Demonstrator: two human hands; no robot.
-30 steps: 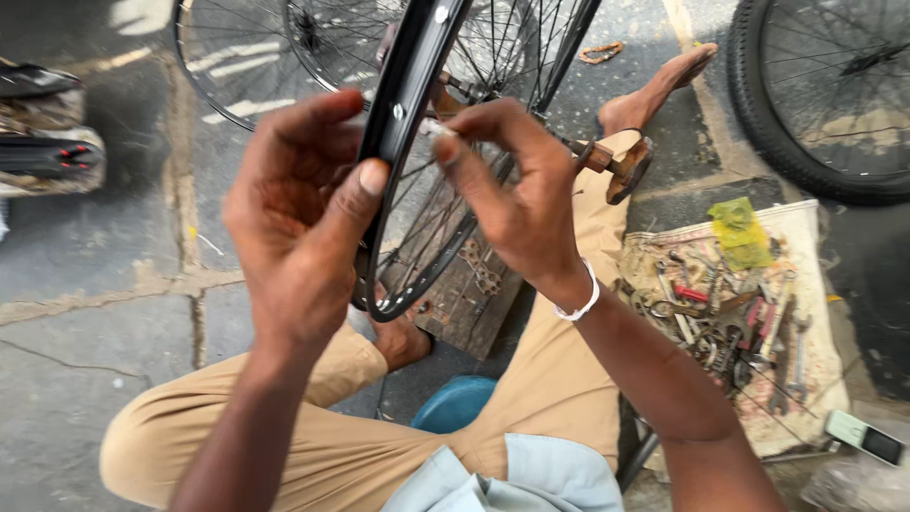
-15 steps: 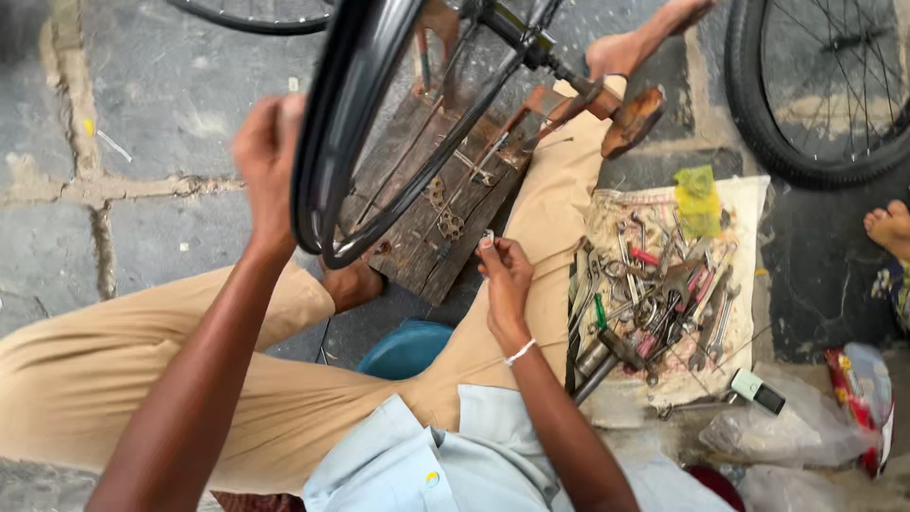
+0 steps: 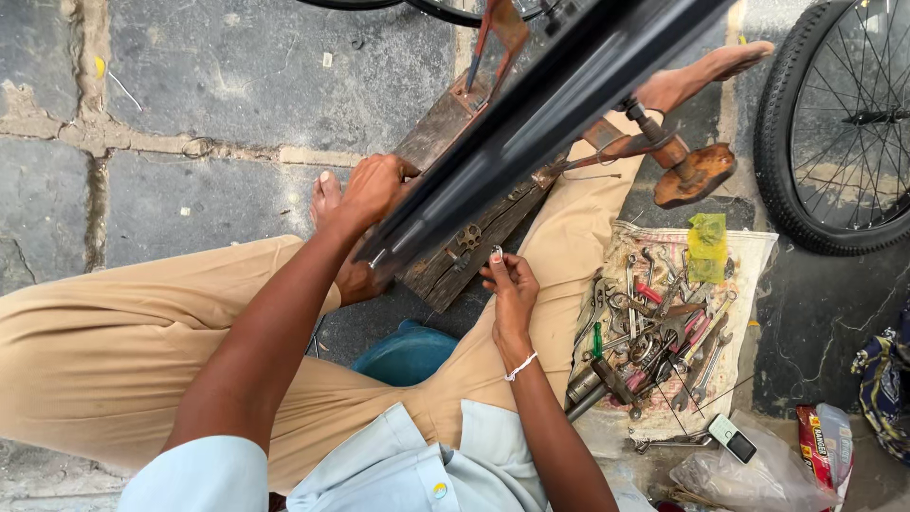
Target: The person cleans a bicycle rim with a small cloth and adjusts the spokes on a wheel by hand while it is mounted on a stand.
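Note:
A black bicycle wheel rim [image 3: 569, 95] runs edge-on from the lower middle up to the top right, over a worn wooden block [image 3: 445, 261]. My left hand [image 3: 374, 190] grips the rim's lower end from the left. Just under that end, my right hand [image 3: 510, 284] pinches a small pale metal piece [image 3: 495, 254] between its fingertips; a thin band sits on that wrist. Both hands are above my tan-trousered legs. My bare feet show by the block and at the top right.
A cloth [image 3: 749, 256] on my right carries several wrenches, pliers and a yellow-green packet [image 3: 706, 246]. Nearby lie a small phone [image 3: 732, 438], plastic bags and a rusty tool [image 3: 697, 173]. A tyred wheel [image 3: 834, 123] stands at the right; a blue stool [image 3: 408, 353] is under me.
The rim has swung down to lie edge-on across the view. My left hand slid to its lower end. My right hand stays low, by the rim's end, still pinching the small piece.

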